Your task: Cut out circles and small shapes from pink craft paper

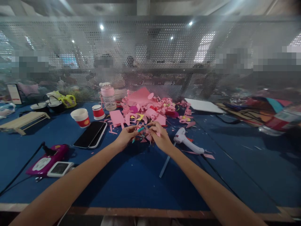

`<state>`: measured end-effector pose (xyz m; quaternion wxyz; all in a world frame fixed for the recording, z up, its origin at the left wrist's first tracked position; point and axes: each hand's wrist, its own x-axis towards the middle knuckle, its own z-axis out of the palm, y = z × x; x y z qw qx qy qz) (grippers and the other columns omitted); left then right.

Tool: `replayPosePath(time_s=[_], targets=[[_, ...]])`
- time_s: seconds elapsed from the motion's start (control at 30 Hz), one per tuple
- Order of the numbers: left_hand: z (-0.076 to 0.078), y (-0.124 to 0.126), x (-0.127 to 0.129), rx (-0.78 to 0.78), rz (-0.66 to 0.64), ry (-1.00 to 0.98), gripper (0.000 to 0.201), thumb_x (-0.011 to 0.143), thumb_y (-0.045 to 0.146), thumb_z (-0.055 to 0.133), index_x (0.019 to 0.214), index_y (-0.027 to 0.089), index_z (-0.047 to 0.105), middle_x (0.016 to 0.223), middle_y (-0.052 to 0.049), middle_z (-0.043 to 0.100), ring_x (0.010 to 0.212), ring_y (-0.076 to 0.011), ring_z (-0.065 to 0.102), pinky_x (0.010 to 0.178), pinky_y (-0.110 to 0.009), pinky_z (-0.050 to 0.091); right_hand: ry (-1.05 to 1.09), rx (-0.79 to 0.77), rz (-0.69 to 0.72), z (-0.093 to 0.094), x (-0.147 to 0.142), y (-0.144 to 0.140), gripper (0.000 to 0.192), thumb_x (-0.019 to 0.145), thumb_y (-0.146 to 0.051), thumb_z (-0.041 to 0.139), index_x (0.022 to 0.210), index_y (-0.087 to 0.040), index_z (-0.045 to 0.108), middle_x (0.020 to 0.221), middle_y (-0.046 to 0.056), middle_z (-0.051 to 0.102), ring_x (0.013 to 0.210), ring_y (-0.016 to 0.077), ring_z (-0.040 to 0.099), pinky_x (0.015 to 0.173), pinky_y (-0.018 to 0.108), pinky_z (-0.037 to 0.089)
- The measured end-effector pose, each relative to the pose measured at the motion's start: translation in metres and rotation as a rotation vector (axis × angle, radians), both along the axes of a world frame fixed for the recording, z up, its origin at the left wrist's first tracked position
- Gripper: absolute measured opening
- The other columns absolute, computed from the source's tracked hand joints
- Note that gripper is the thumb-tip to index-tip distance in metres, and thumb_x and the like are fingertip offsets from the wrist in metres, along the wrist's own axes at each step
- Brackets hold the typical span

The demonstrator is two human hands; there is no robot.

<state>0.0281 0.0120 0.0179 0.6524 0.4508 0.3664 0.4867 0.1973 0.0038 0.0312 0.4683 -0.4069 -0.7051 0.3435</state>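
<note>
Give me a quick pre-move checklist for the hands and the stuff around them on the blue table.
1. Both hands in view: ok. Left hand and right hand meet over the pink paper scraps.
2. Grip on the small teal piece: cannot tell; the fingertips cover it.
3. Glue gun clear of the right hand: ok, lying just beside it, apart.
4. Glue gun nozzle hot or cold: cannot tell.
5. Phones clear of the left hand: ok, flat on the table, apart.
6. Paper cups upright: ok.
</note>
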Motion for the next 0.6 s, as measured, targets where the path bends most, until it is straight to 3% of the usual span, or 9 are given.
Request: replayPosePath(time_s=[0.13,0.23,0.37,0.43,0.5,0.6], targets=[[0.004,0.001,-0.001,-0.017,0.049,0.016,0.04,0.055,0.027,0.075,0.09,0.013,0.061,0.06,0.005,0.059,0.037,-0.0004,0.044,0.052,-0.019,0.047,0.118,-0.099,0.036,-0.005,-0.001,0.004,0.024,0.078,-0.039,0.053,0.092,-0.022,0.044,0.056,-0.006,0.056,0.037,0.0083,0.048,0.036,0.019,0.039],[0.006,0.001,-0.002,-0.028,0.049,0.005,0.042,0.052,0.027,0.076,0.089,0.013,0.063,0.059,0.004,0.06,0.043,-0.0025,0.05,0.052,-0.017,0.046,0.192,-0.171,0.05,-0.007,0.0,0.007,0.026,0.075,-0.039,0.055,0.091,-0.021,0.044,0.056,-0.007,0.056,0.037,0.0077,0.047,0.035,0.019,0.04],[0.004,0.003,-0.004,-0.047,0.036,-0.047,0.042,0.048,0.028,0.079,0.086,0.014,0.065,0.061,0.002,0.061,0.053,-0.0055,0.055,0.056,-0.018,0.047,0.108,-0.171,0.011,-0.009,0.003,0.012,0.03,0.07,-0.04,0.06,0.089,-0.02,0.047,0.065,-0.002,0.059,0.047,0.0112,0.056,0.042,0.023,0.046],[0.0,0.004,-0.004,-0.037,0.012,-0.025,0.044,0.049,0.028,0.078,0.088,0.014,0.065,0.065,0.001,0.062,0.055,-0.0058,0.056,0.056,-0.018,0.046,0.018,-0.022,-0.125,-0.008,0.004,0.012,0.041,0.066,-0.039,0.065,0.097,-0.02,0.046,0.085,0.005,0.061,0.063,0.0157,0.061,0.055,0.03,0.051],[-0.003,0.005,-0.004,-0.016,-0.004,0.031,0.044,0.052,0.029,0.077,0.092,0.014,0.065,0.069,-0.001,0.064,0.057,-0.0063,0.056,0.056,-0.017,0.045,-0.12,0.211,-0.321,-0.006,0.005,0.01,0.06,0.061,-0.037,0.07,0.11,-0.018,0.041,0.109,0.013,0.053,0.088,0.023,0.059,0.077,0.04,0.049],[-0.005,0.007,-0.004,0.014,-0.005,0.087,0.042,0.055,0.032,0.075,0.092,0.014,0.065,0.073,-0.002,0.065,0.059,-0.0073,0.057,0.056,-0.018,0.044,-0.316,0.502,-0.534,0.001,0.006,0.004,0.085,0.058,-0.043,0.07,0.124,-0.012,0.028,0.126,0.021,0.035,0.117,0.0326,0.037,0.096,0.05,0.033]])
